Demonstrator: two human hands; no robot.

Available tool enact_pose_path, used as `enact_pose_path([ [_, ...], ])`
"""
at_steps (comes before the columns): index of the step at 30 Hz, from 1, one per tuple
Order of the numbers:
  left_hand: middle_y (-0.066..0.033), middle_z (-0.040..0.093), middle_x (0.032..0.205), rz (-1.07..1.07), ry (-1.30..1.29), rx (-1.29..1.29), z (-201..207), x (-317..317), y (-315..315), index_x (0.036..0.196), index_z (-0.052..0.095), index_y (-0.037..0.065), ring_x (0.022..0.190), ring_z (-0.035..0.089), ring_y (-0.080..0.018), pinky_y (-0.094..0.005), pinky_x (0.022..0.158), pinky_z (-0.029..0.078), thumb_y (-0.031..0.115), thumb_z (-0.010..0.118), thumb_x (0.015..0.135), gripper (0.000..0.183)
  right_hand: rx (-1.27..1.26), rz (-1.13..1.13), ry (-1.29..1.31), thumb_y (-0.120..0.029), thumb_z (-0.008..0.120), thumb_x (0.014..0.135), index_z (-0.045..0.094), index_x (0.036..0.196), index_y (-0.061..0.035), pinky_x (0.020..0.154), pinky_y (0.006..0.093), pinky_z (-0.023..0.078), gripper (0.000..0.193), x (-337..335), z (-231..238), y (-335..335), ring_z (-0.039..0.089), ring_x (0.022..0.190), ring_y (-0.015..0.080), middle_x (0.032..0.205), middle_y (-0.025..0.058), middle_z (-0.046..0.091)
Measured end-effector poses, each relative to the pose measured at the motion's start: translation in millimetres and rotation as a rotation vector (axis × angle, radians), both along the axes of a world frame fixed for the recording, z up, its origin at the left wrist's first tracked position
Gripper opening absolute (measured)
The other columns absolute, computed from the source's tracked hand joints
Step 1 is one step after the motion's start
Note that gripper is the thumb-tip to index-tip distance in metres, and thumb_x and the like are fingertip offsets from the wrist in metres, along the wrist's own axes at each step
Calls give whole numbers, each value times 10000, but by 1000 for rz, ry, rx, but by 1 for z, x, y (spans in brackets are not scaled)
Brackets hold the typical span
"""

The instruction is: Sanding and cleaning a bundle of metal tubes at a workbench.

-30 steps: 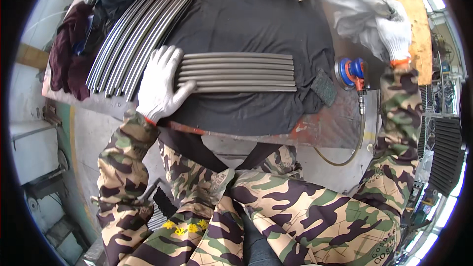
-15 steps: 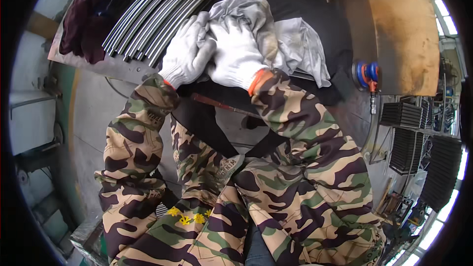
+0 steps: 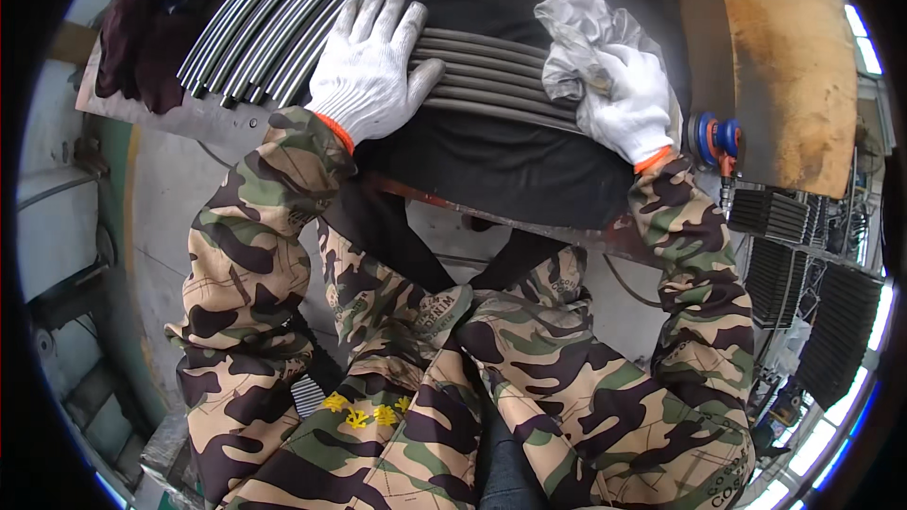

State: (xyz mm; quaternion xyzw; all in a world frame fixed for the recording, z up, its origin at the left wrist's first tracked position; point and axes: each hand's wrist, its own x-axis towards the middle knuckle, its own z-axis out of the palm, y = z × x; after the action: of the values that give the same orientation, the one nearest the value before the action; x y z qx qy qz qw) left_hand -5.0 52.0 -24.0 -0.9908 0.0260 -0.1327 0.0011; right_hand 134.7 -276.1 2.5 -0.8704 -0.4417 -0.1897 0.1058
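My left hand (image 3: 370, 64), in a white glove, lies flat with fingers spread on the left end of a small row of curved grey metal bars (image 3: 491, 80). The bars rest side by side on a black cloth (image 3: 501, 165) that covers the workbench. My right hand (image 3: 625, 99), also gloved, presses a crumpled white rag (image 3: 576, 38) down on the right end of the same bars. Both forearms wear camouflage sleeves.
A larger stack of long curved metal bars (image 3: 274, 24) lies at the upper left, beside dark clothing (image 3: 142, 28). A blue and orange hand tool (image 3: 718, 142) sits at the bench's right edge. A rusty orange board (image 3: 794, 66) stands right. My camouflage-clad legs fill the foreground.
A second ago my right hand was reaching far right at the rag. It brought the rag over beside the left hand, then moved right along the bars. The left hand stayed on the bars.
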Motion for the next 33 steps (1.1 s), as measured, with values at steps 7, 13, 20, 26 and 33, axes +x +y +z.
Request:
enact_pose_path([
  [7, -279, 569, 1492, -179, -250, -119, -22, 17, 13, 1453, 533, -54, 1395, 515, -479, -600, 1232, 310, 327, 515, 1062, 546, -105, -21, 385, -375, 676, 893, 730, 1247, -49, 1127, 533, 435, 485, -80, 4, 145, 589, 1296, 383, 1385, 178, 635],
  [13, -287, 500, 1573, -250, -154, -255, -28, 8, 42, 1529, 448, -84, 1475, 432, -494, -560, 1281, 261, 235, 421, 1108, 529, -10, 188, 161, -407, 705, 871, 775, 1078, -72, 1056, 493, 468, 401, -72, -10, 166, 620, 1205, 328, 1230, 102, 696],
  [20, -277, 560, 1492, -207, -131, -274, -3, 6, 20, 1514, 497, -32, 1417, 477, -475, -561, 1253, 278, 287, 557, 1016, 594, 88, 205, 95, -191, 797, 777, 762, 1079, -93, 909, 458, 535, 319, -17, -2, 31, 662, 1016, 336, 1106, 87, 732],
  [26, -270, 599, 1407, -241, -233, -307, -4, 7, 17, 1434, 545, -55, 1316, 530, -464, -560, 1209, 324, 275, 587, 991, 554, -154, -48, 68, -237, 753, 863, 720, 1275, -147, 950, 451, 542, 423, 13, 10, -55, 651, 1077, 345, 1137, 103, 696],
  [33, -247, 618, 1387, -181, -291, -412, 0, 3, 11, 1431, 543, -45, 1294, 544, -447, -544, 1191, 353, 288, 591, 1010, 539, 100, 72, -70, -105, 724, 896, 782, 1131, -103, 915, 450, 590, 242, -24, 78, -8, 717, 1087, 349, 1121, 143, 752],
])
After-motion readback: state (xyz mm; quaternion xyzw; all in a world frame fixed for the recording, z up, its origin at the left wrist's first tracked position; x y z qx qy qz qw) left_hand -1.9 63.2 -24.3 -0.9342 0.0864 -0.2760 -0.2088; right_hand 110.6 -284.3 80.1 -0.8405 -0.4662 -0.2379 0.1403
